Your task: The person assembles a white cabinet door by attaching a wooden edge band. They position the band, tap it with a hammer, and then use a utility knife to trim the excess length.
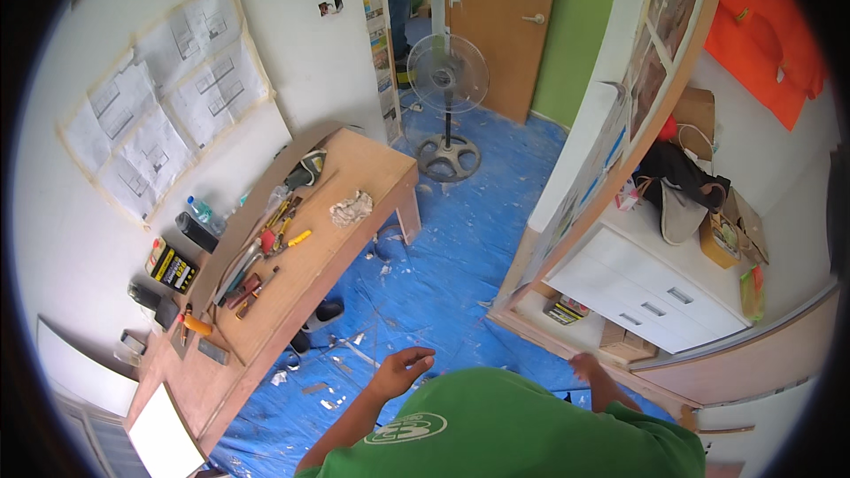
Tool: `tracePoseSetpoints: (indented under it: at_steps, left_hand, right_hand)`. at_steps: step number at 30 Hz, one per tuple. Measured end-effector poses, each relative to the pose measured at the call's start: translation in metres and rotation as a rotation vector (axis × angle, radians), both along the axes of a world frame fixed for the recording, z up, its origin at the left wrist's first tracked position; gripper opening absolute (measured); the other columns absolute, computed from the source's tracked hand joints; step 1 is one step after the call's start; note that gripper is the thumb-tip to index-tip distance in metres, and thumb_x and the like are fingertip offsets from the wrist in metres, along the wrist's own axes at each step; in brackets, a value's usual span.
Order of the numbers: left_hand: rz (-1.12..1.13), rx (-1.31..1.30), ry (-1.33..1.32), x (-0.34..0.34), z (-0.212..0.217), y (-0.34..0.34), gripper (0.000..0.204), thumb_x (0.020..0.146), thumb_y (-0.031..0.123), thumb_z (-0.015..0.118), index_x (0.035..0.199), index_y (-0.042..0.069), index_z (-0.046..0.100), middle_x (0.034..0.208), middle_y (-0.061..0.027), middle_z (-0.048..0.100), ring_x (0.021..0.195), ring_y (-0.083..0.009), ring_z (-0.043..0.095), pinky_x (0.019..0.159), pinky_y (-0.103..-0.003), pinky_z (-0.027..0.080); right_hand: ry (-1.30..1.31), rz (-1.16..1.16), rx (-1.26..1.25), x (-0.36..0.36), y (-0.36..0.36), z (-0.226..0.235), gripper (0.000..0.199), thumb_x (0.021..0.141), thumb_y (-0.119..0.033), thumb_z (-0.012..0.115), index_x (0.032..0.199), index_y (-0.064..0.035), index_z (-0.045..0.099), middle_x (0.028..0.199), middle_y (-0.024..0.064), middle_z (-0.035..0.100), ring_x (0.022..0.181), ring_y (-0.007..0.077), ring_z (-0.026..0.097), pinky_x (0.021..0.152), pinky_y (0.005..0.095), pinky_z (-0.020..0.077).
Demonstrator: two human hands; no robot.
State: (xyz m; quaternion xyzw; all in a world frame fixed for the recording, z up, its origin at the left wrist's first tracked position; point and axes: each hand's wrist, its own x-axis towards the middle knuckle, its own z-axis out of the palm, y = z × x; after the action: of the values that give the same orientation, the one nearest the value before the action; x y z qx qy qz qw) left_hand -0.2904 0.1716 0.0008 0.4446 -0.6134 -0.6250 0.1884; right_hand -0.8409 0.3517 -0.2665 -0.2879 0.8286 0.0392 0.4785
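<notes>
My left hand (pixel 403 373) is held out over the blue sheet on the floor, its fingers loosely bent and apart, with nothing in it. On the other side of my green shirt (pixel 531 429), my right hand (pixel 584 368) hangs near the low wooden edge of the cabinet unit (pixel 522 319); its fingers look loose and I see nothing in them. Closest to my left hand are scraps and offcuts (pixel 332 403) on the sheet. The wooden workbench (pixel 305 279) is further left, bearing several hand tools, a yellow-handled tool (pixel 299 238) and a crumpled cloth (pixel 351 209).
A pedestal fan (pixel 449 75) stands on the blue floor sheet (pixel 443 274) before a wooden door (pixel 500 26). Another person (pixel 400 0) is in the doorway. Right, a white drawer cabinet (pixel 651 288) carries bags and boxes. Paper drawings (pixel 168 97) are taped to the left wall.
</notes>
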Motion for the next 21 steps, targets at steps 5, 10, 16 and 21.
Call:
tracePoseSetpoints:
  at_steps: [5, 10, 16, 21]
  left_hand:
    - [0.101, -0.005, 0.153, 0.018, 0.008, -0.001, 0.034, 0.099, 0.028, 0.066, 0.121, 0.002, 0.069, 0.114, -0.0093, 0.072, 0.106, -0.0160, 0.065, 0.094, -0.031, 0.050]
    - [0.239, 0.036, 0.080, 0.037, 0.014, 0.001, 0.036, 0.099, 0.030, 0.064, 0.123, 0.003, 0.069, 0.101, -0.0038, 0.070, 0.092, -0.0112, 0.060, 0.083, -0.028, 0.048]
    - [0.418, 0.038, -0.013, 0.063, 0.010, -0.005, 0.036, 0.099, 0.030, 0.063, 0.122, 0.003, 0.069, 0.101, -0.0058, 0.070, 0.092, -0.0119, 0.061, 0.082, -0.028, 0.048]
    - [0.530, -0.047, -0.034, 0.065, -0.001, -0.039, 0.036, 0.099, 0.029, 0.063, 0.121, 0.002, 0.069, 0.102, -0.0078, 0.071, 0.094, -0.0132, 0.062, 0.084, -0.029, 0.049]
  right_hand:
    - [-0.035, 0.143, -0.320, 0.029, -0.093, 0.025, 0.028, 0.089, -0.026, 0.065, 0.112, -0.0103, 0.066, 0.090, 0.0075, 0.066, 0.079, 0.0190, 0.068, 0.061, 0.0311, 0.0530]
    - [-0.020, 0.151, -0.286, 0.085, -0.138, 0.030, 0.045, 0.081, -0.040, 0.077, 0.111, -0.0082, 0.067, 0.080, 0.0082, 0.068, 0.062, 0.0188, 0.063, 0.055, 0.0347, 0.0522]
    - [-0.041, 0.793, 0.022, 0.118, -0.190, 0.016, 0.046, 0.087, -0.052, 0.066, 0.081, -0.0064, 0.070, 0.066, 0.0097, 0.065, 0.056, 0.0251, 0.065, 0.059, 0.0374, 0.0558]
    - [-0.038, 0.949, -0.059, 0.132, -0.280, -0.024, 0.045, 0.090, -0.048, 0.063, 0.074, -0.0060, 0.070, 0.064, 0.0124, 0.065, 0.056, 0.0264, 0.066, 0.056, 0.0396, 0.0546]
